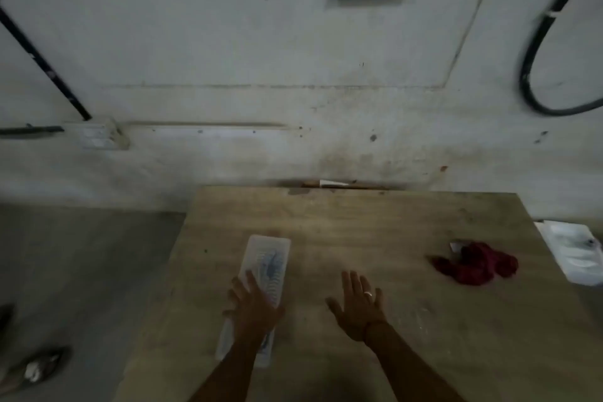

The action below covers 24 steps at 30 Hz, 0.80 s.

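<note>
Now I see L hand (253, 307), fingers straight, pressing long clear blue-printed pkt (269, 258) running past fingertips; R hand (357, 307) spread, holding nothing.

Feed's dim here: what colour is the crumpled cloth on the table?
The cloth is dark red; head view shows it best.

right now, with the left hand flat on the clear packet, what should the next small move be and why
Probably bring the right hand across to the clear packet and take hold of its far end. The left hand only lies on it with straight fingers, no grip, while the right hand is open, holds nothing and sits apart from it.
</note>
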Motion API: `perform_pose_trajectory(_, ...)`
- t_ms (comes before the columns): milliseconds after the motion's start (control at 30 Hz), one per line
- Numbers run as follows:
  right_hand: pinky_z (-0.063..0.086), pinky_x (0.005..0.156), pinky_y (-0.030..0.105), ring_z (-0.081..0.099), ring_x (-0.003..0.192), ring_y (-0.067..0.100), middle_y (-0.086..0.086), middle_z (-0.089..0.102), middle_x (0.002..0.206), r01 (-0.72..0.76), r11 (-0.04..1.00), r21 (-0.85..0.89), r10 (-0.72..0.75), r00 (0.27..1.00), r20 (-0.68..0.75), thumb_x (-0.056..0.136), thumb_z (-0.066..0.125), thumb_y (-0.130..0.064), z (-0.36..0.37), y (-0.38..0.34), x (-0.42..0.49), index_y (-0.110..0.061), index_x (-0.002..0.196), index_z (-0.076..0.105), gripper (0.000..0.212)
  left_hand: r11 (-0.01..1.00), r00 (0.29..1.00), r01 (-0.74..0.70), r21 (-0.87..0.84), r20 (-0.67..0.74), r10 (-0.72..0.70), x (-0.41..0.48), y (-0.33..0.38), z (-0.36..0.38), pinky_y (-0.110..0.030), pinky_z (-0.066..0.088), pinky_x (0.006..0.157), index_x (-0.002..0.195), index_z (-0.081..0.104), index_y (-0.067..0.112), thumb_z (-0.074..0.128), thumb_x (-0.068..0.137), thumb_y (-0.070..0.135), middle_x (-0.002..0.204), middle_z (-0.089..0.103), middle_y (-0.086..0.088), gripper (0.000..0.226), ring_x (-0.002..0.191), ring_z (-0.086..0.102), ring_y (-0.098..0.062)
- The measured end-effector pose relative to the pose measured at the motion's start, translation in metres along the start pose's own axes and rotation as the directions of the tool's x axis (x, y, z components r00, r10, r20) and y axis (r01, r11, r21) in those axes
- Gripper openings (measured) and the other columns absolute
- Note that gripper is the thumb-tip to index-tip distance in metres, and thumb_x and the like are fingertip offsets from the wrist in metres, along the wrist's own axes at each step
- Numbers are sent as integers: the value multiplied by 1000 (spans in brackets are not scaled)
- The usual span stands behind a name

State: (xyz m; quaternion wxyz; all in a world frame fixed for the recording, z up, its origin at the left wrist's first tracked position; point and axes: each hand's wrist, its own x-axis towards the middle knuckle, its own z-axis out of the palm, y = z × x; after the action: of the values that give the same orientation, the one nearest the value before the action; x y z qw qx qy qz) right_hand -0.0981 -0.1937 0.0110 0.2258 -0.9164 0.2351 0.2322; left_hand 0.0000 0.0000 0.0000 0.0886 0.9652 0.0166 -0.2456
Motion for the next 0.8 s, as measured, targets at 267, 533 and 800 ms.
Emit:
perform_pose_trajectory(267, 20, 116, 32, 27, 145, 23, 9, 25, 159, -59, 840, 539, -26, 989, 148, 102, 35, -43, 33, -60, 3, -11, 152, 20, 62, 956, 999, -7, -295, 27, 16, 9, -4, -13, -60, 26, 112, 156, 12, 21, 79, 63, 62, 160, 13, -15, 121, 146, 18, -40)
perform_pose_trajectory(533, 45, 94, 34, 56, 110, 28, 12, 47, 133, 122, 856, 502, -63, 989, -134, 101, 39, -34, 49, -105, 1, -16, 125, 51, 33, 658, 993, 73, -750, 116, 23, 35, -29, -34, -49, 49, 104, 145, 41, 10, 86, 61, 61, 145, 51, -11, 108, 124, 57, -32)
perform_pose_trajectory(800, 11, 116, 55, 4, 148, 39, 22, 2, 160, 5, 996, -95, -10, 999, -53, 101, 32, -24, 80, -147, 14, -11, 143, 38, 45, 503, 991, 112, -857, 133, 5, 28, -91, -42, -56, 52, 98, 147, 41, 18, 86, 61, 58, 143, 54, -12, 105, 118, 61, -33)
